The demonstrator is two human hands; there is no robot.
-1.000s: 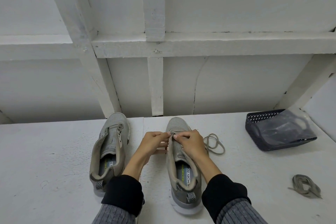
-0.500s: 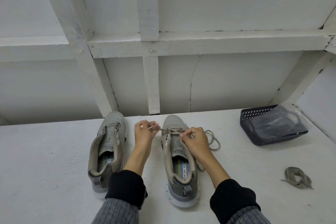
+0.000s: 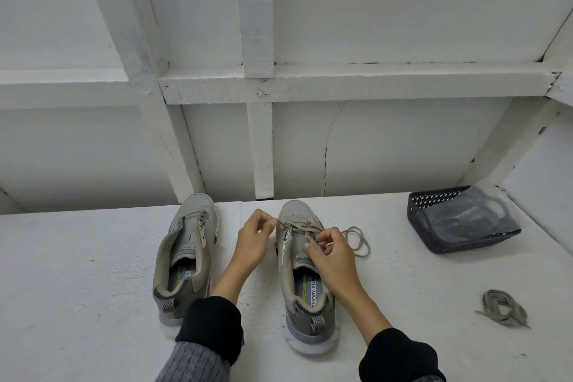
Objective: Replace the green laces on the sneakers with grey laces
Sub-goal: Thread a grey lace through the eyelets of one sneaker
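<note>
Head view: both hands, left hand (image 3: 252, 239) and right hand (image 3: 333, 253), pinch lace (image 3: 356, 237) over right sneaker (image 3: 302, 282).

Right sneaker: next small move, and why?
Probably draw the lace taut to the left with the left hand, then feed the next eyelet. It crosses only the toe end of the right sneaker; slack loops lie beyond the right hand.

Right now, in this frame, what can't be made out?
Head view only:
- Eyelets of the right sneaker: covered by the right hand.
- Lace end at the left hand: motion-blurred.
- Basket contents: hidden behind a glary plastic bag.
- Bundled lace colour: too dim.
</note>
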